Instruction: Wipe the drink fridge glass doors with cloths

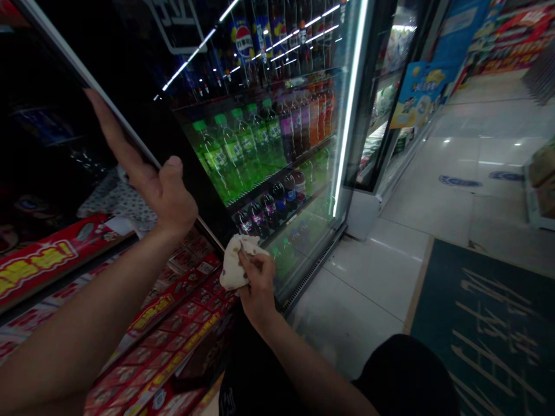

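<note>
My left hand [151, 173] is stretched flat, fingers straight, against the edge of a glass fridge door [130, 86] that stands swung out at the upper left. My right hand [258, 277] is closed around a crumpled white cloth [234, 263], held low in front of the drinks fridge [277, 144]. Inside the fridge stand rows of green, purple, orange and dark bottles on lit shelves.
Red boxed goods [173, 312] fill low shelves at the lower left. A second fridge [390, 104] stands further right. Pale floor tiles [455, 190] and a dark mat [485, 329] lie to the right, with cartons [541, 179] at the far right edge.
</note>
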Motion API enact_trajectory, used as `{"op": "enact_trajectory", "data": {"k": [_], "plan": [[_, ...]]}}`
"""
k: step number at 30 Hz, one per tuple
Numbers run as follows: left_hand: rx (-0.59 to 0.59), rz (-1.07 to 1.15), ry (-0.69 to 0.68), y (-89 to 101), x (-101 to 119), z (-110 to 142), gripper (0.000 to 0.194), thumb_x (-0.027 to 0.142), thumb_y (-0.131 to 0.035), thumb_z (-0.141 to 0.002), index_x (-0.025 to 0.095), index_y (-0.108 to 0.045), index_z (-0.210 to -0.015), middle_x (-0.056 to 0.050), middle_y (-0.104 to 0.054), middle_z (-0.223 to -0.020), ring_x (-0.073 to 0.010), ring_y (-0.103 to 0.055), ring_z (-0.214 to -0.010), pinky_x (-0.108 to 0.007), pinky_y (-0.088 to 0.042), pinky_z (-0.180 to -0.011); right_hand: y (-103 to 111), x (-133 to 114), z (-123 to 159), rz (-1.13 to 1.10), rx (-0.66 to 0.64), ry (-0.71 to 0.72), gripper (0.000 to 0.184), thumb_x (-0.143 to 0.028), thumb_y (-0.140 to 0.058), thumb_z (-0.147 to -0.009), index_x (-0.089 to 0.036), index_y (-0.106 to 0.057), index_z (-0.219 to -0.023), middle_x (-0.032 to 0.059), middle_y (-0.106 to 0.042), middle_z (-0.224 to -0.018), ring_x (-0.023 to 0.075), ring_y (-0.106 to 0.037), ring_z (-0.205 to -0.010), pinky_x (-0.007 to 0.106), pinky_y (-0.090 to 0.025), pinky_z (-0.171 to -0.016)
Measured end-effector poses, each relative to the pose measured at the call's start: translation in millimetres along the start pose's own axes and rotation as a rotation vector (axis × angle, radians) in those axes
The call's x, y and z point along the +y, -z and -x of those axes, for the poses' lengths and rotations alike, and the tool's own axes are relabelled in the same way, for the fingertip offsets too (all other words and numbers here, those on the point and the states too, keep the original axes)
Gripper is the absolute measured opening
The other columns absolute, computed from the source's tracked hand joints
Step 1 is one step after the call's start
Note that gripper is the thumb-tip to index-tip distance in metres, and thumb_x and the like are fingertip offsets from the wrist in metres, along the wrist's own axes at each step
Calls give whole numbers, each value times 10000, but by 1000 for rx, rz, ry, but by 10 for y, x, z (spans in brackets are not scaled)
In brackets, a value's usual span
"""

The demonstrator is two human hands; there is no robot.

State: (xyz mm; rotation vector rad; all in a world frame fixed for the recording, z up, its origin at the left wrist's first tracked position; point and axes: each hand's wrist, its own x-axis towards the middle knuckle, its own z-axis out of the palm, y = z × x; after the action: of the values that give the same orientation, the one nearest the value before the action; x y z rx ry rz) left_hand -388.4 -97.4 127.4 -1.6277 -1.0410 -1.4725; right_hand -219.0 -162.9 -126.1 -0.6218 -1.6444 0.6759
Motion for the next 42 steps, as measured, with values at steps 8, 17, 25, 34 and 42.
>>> {"op": "enact_trajectory", "data": {"k": [8, 17, 25, 34, 42], "plan": [[45, -35, -169, -49, 8, -57, 894, 774, -387, -925, 284, -248, -1659, 27, -256, -1806, -220, -172, -1715, -436, -151, -1439, -39, -31, 55, -23, -70, -5, 855, 10, -508, -812, -314, -508, -1604, 144, -412, -1645, 343, -422, -1572, 610, -454, -1277], [91, -34, -178, -67, 55, -57, 896, 782, -405, -920, 241, -303, -1628, -3, -333, -1772, -213, -239, -1696, -426, -210, -1427, -149, -21, 91, -1, -141, 0, 1079, -89, -668, -831, -306, -134, -1744, 208, -179, -1784, 454, -243, -1661, 693, -383, -1289], [67, 104, -318, -52, 6, -95, 845, 700, -498, -946, 222, -364, -1630, -5, -421, -1725, -234, -290, -1675, -434, -161, -1430, -138, 22, -8, 53, -315, -68, 1278, 25, -685, -757, -369, 37, -1735, 121, 309, -1782, 486, 97, -1654, 736, -267, -1305], [169, 45, -74, -46, -238, 6, 1089, 818, -524, -759, 196, -279, -1619, 32, -327, -1771, -265, -178, -1697, -383, -54, -1441, 111, 171, -441, -44, -320, -191, 1130, -226, -820, -829, -196, -157, -1744, 214, 132, -1813, 451, -30, -1680, 604, -352, -1319], [229, 48, 164, -22, -435, -88, 1071, 575, -711, -665, 280, -224, -1573, 84, -238, -1774, -252, -33, -1706, -320, 46, -1425, 351, 770, -1068, -44, -191, -243, 1020, -256, -694, -881, -215, -148, -1742, 176, -64, -1832, 376, -74, -1705, 629, -330, -1334]]}}
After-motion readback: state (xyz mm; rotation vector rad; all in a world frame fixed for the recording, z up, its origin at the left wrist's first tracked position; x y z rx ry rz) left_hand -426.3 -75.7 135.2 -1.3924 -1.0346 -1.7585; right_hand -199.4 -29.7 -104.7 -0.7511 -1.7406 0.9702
